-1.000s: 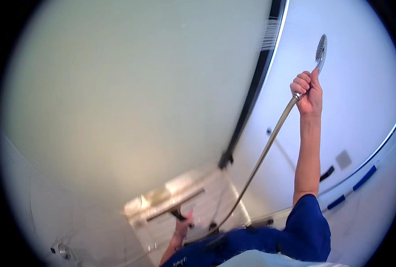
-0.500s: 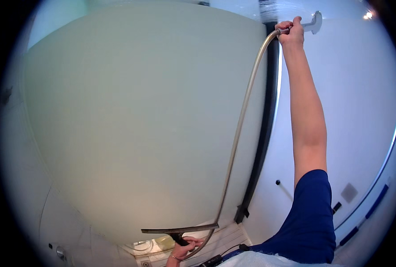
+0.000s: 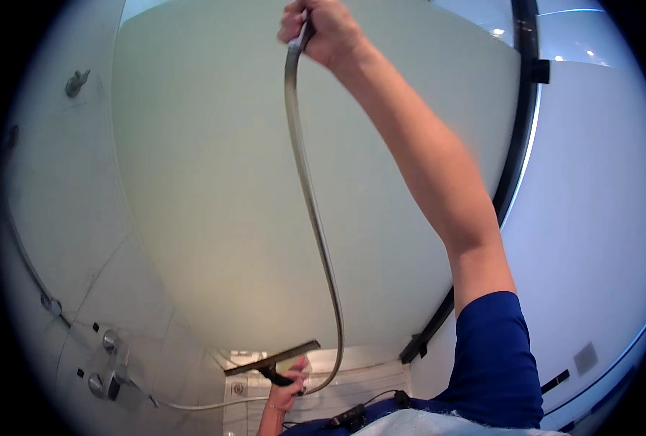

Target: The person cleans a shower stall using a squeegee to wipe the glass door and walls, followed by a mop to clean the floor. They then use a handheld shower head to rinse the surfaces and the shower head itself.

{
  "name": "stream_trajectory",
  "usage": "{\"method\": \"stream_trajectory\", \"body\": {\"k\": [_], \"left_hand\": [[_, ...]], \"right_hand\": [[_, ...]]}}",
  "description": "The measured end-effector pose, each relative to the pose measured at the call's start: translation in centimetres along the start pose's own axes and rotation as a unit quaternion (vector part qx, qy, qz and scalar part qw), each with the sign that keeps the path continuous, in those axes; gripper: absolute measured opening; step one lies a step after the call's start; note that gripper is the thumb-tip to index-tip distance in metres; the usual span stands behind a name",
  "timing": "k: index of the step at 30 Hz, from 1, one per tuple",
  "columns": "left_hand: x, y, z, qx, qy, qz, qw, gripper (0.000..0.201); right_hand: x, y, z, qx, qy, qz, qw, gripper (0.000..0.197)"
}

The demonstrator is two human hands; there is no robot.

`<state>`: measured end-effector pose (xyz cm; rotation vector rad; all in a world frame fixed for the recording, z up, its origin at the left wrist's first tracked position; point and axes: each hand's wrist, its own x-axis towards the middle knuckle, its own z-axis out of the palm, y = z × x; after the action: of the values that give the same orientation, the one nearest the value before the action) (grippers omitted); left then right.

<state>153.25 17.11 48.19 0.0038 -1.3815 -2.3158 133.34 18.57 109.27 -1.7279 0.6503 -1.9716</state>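
My right hand [image 3: 321, 30] is raised at the top edge, its fingers wrapped round the hand shower's handle [image 3: 308, 33]. The shower's head lies beyond the picture. From it a metal shower hose [image 3: 312, 200] hangs down in front of a frosted glass panel [image 3: 214, 189]. Low in the view, my left hand [image 3: 287, 391] is closed round the black handle of a squeegee [image 3: 279, 357]. The squeegee's long blade tilts up to the right, near the bottom of the glass. Just behind my left fingers shows a pale yellow thing, partly hidden. The hose passes close beside this hand.
A chrome mixer tap [image 3: 111, 362] juts from the tiled wall at lower left, joined to the hose. Higher up that wall is a metal bracket [image 3: 77, 83]. A black frame post [image 3: 513, 171] edges the glass on the right. A drain [image 3: 238, 389] sits in the floor.
My right hand has swung left with the hand shower, whose head has gone out of view. The hose has shifted left. The squeegee has tilted and moved slightly left. The view has turned leftward.
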Motion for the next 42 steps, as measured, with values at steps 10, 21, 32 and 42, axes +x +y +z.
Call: {"method": "stream_trajectory", "body": {"k": [10, 21, 32, 42], "left_hand": [[2.1, 1.5, 1.0, -0.085, 0.01, 0.025, 0.996, 0.018], [4.1, -1.2, -1.0, -0.064, -0.121, -0.1, 0.986, 0.015], [5.4, -6.0, 0.2, -0.057, -0.308, -0.272, 0.91, 0.009], [5.3, -4.6, 0.6, -0.154, -0.24, -0.313, 0.906, 0.042]], "right_hand": [[-17.3, 6.5, -7.7, -0.126, 0.173, 0.138, 0.967, 0.028], [-33.9, 3.1, -11.7, -0.107, 0.519, -0.046, 0.847, 0.03], [-27.4, 2.7, -10.6, -0.076, 0.441, 0.003, 0.894, 0.029], [-24.9, -6.6, -14.7, -0.491, 0.487, 0.03, 0.722, 0.034]]}}
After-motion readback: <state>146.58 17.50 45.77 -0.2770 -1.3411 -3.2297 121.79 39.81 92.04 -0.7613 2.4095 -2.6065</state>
